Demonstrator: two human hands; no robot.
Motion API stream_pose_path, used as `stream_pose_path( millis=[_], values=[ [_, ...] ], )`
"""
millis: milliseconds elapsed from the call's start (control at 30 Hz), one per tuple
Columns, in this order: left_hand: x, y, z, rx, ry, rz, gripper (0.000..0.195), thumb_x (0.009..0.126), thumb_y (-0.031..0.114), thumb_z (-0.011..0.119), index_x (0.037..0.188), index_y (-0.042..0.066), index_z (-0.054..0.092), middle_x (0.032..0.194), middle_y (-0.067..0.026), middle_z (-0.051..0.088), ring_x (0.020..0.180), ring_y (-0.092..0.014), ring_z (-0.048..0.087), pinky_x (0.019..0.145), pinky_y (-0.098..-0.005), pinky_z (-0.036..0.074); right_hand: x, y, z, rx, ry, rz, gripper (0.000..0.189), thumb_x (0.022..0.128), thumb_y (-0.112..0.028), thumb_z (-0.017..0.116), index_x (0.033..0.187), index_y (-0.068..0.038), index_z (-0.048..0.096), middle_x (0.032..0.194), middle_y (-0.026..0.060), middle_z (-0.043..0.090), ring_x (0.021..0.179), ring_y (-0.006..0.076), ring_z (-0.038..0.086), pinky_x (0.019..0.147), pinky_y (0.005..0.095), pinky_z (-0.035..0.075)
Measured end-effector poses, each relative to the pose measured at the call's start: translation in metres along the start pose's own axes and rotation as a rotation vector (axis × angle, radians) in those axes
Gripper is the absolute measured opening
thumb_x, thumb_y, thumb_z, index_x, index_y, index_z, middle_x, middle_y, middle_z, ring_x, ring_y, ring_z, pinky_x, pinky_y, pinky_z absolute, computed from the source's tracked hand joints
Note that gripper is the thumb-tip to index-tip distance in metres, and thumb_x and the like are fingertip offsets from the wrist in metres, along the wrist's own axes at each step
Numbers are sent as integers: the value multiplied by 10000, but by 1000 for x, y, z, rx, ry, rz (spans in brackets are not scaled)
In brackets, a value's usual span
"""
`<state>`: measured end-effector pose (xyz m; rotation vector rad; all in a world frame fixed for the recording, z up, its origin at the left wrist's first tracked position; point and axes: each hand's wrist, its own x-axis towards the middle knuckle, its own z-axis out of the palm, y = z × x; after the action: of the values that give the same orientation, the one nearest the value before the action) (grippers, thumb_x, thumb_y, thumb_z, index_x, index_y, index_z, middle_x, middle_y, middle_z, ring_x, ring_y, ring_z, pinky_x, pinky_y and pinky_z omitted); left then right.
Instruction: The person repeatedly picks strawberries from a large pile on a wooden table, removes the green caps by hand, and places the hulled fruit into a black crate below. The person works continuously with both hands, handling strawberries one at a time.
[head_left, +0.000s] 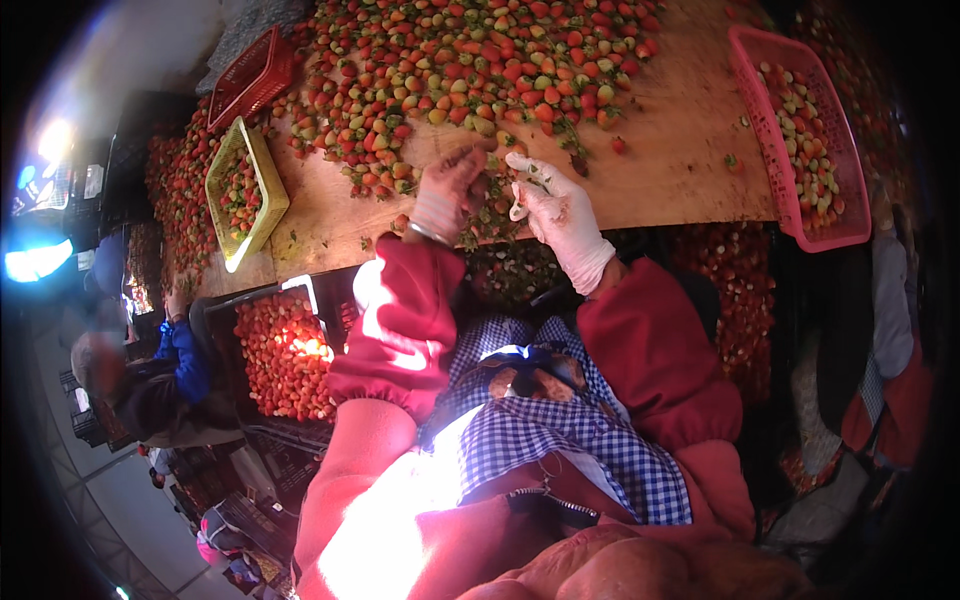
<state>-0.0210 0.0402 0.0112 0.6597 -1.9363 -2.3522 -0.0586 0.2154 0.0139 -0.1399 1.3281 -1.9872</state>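
Observation:
My left hand (454, 187), with a bracelet at the wrist, is at the near side of a heap of strawberries (450, 67) on a wooden table (675, 172). Its fingers are curled; whether they hold anything cannot be told. Just right of it, my right hand (551, 202) wears a stained white glove, thumb and fingers bent with a gap between them; a small object inside cannot be made out. Strawberries and green leafy scraps (495, 217) lie between and below the hands. A single strawberry (618, 145) lies to the right.
A pink plastic basket (784, 161) of strawberries stands at the right, a yellow basket (277, 199) and a red basket (262, 82) at the left. Crates of hulled strawberries (281, 360) stand below the table edge. A co-worker in blue sleeves (187, 360) is at the left; another person is at the right.

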Motion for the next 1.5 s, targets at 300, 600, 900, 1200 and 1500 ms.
stream_pose_path(
  millis=[300, 600, 900, 1200, 1500],
  values=[
    [-43, -7, 48, -103, 150, -7, 279, 863, 181, 648, 1031, -24, 561, 691, -14, 556, 479, -63, 445, 400, -188, 338, 0, 19, 0, -262, 84, -312, 143, 887, -101, 572, 980, 8, 572, 732, 6, 571, 630, 64, 525, 547, 219, 445],
    [-34, -2, 26, -333, -155, -25, 354, 845, 275, 671, 1030, -1, 547, 679, -36, 568, 443, -68, 431, 384, -188, 302, -9, -6, -11, 256, -95, 89, 128, 907, -152, 534, 910, -38, 592, 706, 4, 575, 587, 90, 545, 527, 220, 444],
    [-38, -34, 38, -601, -117, 16, 354, 821, 234, 692, 1035, -5, 541, 755, -81, 575, 467, -76, 433, 377, -196, 324, -10, -7, -13, 274, -30, 101, 184, 922, -214, 521, 936, -53, 608, 751, 12, 615, 609, 95, 577, 531, 242, 461],
    [29, 1, -6, 170, 209, 91, 135, 779, 119, 600, 845, 2, 578, 624, -42, 541, 610, -149, 558, 555, -302, 473, -12, -3, -16, -93, -290, 134, 303, 906, -69, 536, 1202, -14, 573, 791, 7, 573, 609, 65, 519, 578, 210, 461],
    [66, 3, -12, 1222, 119, 558, 321, 693, 142, 669, 1001, 70, 614, 869, -134, 627, 822, -315, 609, 707, -381, 503, -1, -9, -25, 43, 16, 68, 232, 917, -100, 536, 1120, -14, 609, 828, -1, 588, 624, 58, 521, 578, 193, 454]
  ],
)
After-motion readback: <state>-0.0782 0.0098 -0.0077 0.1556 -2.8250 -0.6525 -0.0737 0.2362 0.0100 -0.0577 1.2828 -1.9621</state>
